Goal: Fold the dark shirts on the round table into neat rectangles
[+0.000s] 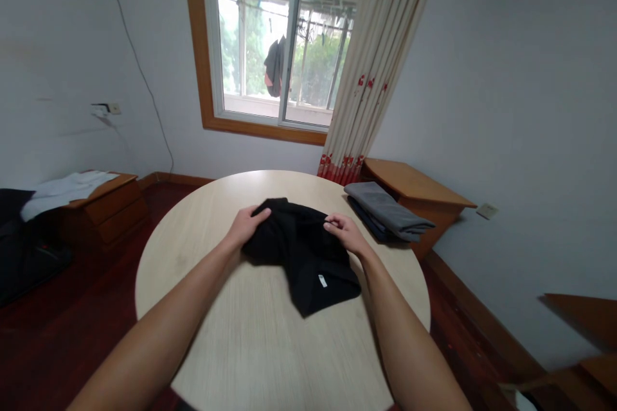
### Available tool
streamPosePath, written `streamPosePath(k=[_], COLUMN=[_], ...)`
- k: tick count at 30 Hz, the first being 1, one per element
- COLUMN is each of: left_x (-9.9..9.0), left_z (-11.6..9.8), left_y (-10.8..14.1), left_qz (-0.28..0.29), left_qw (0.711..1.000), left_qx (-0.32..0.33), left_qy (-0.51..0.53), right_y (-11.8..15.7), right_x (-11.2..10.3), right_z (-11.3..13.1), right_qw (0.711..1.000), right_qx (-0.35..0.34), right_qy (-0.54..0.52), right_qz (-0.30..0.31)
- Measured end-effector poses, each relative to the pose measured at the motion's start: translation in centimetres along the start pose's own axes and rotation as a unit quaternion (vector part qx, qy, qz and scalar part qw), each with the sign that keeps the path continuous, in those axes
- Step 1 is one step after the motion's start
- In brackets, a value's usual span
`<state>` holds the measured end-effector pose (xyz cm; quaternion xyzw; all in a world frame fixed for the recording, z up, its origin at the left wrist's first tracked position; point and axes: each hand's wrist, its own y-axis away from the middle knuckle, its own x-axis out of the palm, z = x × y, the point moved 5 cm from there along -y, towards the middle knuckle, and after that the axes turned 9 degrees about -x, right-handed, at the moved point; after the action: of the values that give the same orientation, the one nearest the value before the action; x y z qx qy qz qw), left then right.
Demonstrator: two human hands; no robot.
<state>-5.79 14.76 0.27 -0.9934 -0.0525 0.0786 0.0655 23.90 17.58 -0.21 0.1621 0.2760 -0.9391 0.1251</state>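
Observation:
A black garment (308, 250) lies crumpled across the middle of the round table (231, 334), and a small white label (322, 280) shows on its lower part. My left hand (245, 226) grips the garment's upper left edge, thumb on top. At its upper right edge, my right hand (346, 231) pinches the cloth between thumb and fingers. The garment's lower end points toward me and rests on the tabletop. What kind of garment it is I cannot tell.
Folded grey and dark clothes (388, 209) are stacked at the table's right edge. Behind them stands a wooden desk (419, 185) near the curtain (371, 77). To the left, a low wooden cabinet (116, 209) carries white cloth (72, 189). A window (279, 45) is beyond the table.

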Motion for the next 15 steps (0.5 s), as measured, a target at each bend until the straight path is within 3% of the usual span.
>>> streamPosePath(k=[3, 6, 8, 11, 13, 15], left_x=[-3.6, -6.9, -8.3, -8.9, -7.8, -5.6], left_z=[1.6, 3.3, 3.8, 2.9, 1.9, 1.2], left_y=[-1.7, -2.7, -2.8, -2.1, -1.6, -1.2], left_qz=[-0.101, -0.234, -0.318, -0.389, -0.364, -0.284], left_qw=[0.959, 0.921, 0.913, 0.914, 0.920, 0.924], left_qx=[-0.070, -0.058, -0.022, 0.070, 0.139, 0.193], left_qy=[0.254, 0.306, 0.252, 0.087, -0.043, -0.170], right_y=[-0.1, 0.0, 0.2, 0.7, 0.8, 0.7], right_x=[-3.0, -4.8, -5.3, -5.1, -4.3, -3.2], right_z=[-0.6, -2.5, -4.1, -5.8, -6.1, -6.0], right_qw=[0.974, 0.945, 0.949, 0.965, 0.961, 0.958], right_qx=[0.022, 0.039, 0.061, 0.085, 0.074, 0.030], right_qy=[-0.168, -0.195, -0.135, 0.063, 0.192, 0.258], right_qz=[-0.151, -0.259, -0.280, -0.238, -0.183, -0.124])
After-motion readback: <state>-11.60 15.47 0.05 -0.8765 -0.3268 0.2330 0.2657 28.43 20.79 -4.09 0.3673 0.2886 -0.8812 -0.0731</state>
